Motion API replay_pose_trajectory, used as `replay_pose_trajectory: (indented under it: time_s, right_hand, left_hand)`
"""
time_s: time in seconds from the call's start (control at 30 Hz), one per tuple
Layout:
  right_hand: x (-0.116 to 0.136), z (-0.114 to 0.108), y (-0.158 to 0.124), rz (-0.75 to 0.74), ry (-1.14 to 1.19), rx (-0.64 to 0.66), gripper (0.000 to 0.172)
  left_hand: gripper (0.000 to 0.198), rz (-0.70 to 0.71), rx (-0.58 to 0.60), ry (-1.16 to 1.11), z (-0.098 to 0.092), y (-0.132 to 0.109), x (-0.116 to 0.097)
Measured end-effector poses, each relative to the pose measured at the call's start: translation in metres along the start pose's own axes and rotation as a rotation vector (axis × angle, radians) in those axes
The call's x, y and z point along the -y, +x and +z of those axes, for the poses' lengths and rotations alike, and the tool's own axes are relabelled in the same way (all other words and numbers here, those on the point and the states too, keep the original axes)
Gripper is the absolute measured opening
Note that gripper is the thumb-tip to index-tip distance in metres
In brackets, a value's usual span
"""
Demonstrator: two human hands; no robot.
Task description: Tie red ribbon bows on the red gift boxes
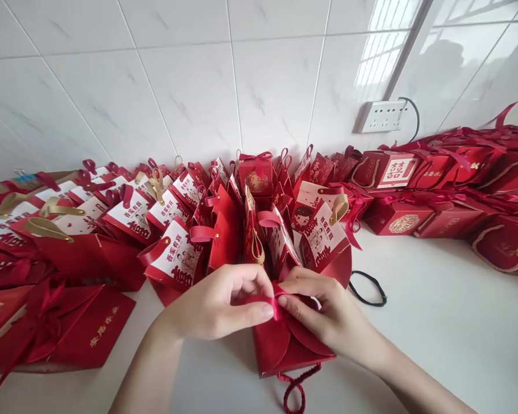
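Observation:
A red gift box (280, 348) with curved overlapping flaps stands on the white tabletop in front of me. Above its top, my left hand (237, 305) pinches a red ribbon (277, 309) between thumb and fingers. My right hand (317, 305) is closed on the same ribbon, close to the left fingertips. The ribbon crosses over the box, and its middle is partly covered by my fingers. From the box's near side a twisted red cord handle (294, 397) loops down onto the table.
Rows of small red and white gift bags (179, 253) crowd behind my hands. A ribboned red box (69, 328) sits at left, and more boxes (397, 215) line the right. A black hair tie (368, 289) lies nearby. A power strip (382, 117) is against the tiled wall (276, 80).

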State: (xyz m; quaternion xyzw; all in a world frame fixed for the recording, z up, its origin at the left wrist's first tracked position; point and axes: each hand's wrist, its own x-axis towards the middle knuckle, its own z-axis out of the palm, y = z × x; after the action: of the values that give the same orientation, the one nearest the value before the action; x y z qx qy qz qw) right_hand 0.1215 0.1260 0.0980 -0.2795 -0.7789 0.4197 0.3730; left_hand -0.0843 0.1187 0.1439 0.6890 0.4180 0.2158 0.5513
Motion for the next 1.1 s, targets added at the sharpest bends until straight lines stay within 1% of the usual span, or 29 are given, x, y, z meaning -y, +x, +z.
replay_pose_trajectory:
  time_s: [0.1, 0.17, 0.2, 0.27, 0.33, 0.4, 0.43, 0.5, 0.6, 0.7, 0.8, 0.9, 0.97, 1.07, 1.1]
  right_hand:
    - [-0.002, 0.006, -0.005, -0.049, 0.000, -0.014, 0.022]
    - [-0.003, 0.008, -0.007, -0.039, 0.020, -0.043, 0.018]
    - [-0.004, 0.008, -0.007, -0.018, 0.049, -0.074, 0.013]
    - [-0.006, 0.008, -0.007, 0.032, 0.138, -0.150, 0.005]
    - [-0.009, 0.008, -0.007, 0.073, 0.204, -0.201, 0.011]
    - [-0.011, 0.007, -0.006, 0.091, 0.226, -0.198, 0.013]
    - [-0.011, 0.006, -0.006, 0.098, 0.230, -0.187, 0.014]
    - [-0.010, 0.005, -0.006, 0.108, 0.252, -0.172, 0.014]
    - [-0.006, 0.003, -0.006, 0.128, 0.286, -0.149, 0.016]
    - [-0.004, 0.002, -0.006, 0.103, 0.294, -0.130, 0.017]
    - [-0.004, 0.001, -0.006, 0.043, 0.275, -0.117, 0.014]
    - [-0.006, 0.002, -0.005, -0.009, 0.280, -0.113, 0.011]
    - [-0.008, 0.002, -0.005, -0.027, 0.285, -0.119, 0.010]
    - [-0.011, 0.005, -0.005, 0.006, 0.279, -0.150, 0.005]
    - [-0.011, 0.005, -0.005, 0.027, 0.286, -0.170, 0.009]
  left_hand:
    - [0.006, 0.080, -0.074, -0.037, 0.006, 0.000, 0.006]
    - [0.002, 0.161, -0.124, -0.056, 0.007, -0.001, 0.007]
    - [0.002, 0.200, -0.141, -0.068, 0.007, -0.002, 0.006]
    - [0.004, 0.261, -0.143, -0.081, 0.006, -0.006, 0.006]
    - [0.008, 0.285, -0.109, -0.054, 0.006, -0.009, 0.005]
    - [0.014, 0.290, -0.089, 0.013, 0.008, -0.010, 0.005]
    - [0.016, 0.296, -0.103, 0.057, 0.009, -0.009, 0.006]
    - [0.016, 0.325, -0.176, 0.150, 0.011, -0.006, 0.007]
    - [0.007, 0.399, -0.277, 0.264, 0.012, -0.001, 0.009]
    - [0.008, 0.432, -0.286, 0.287, 0.012, -0.002, 0.011]
    - [0.020, 0.435, -0.279, 0.260, 0.014, -0.005, 0.012]
    - [0.026, 0.489, -0.305, 0.259, 0.018, -0.005, 0.013]
    - [0.023, 0.544, -0.349, 0.293, 0.020, -0.003, 0.014]
    - [0.013, 0.615, -0.387, 0.349, 0.019, 0.000, 0.016]
    - [0.010, 0.625, -0.385, 0.367, 0.018, 0.001, 0.017]
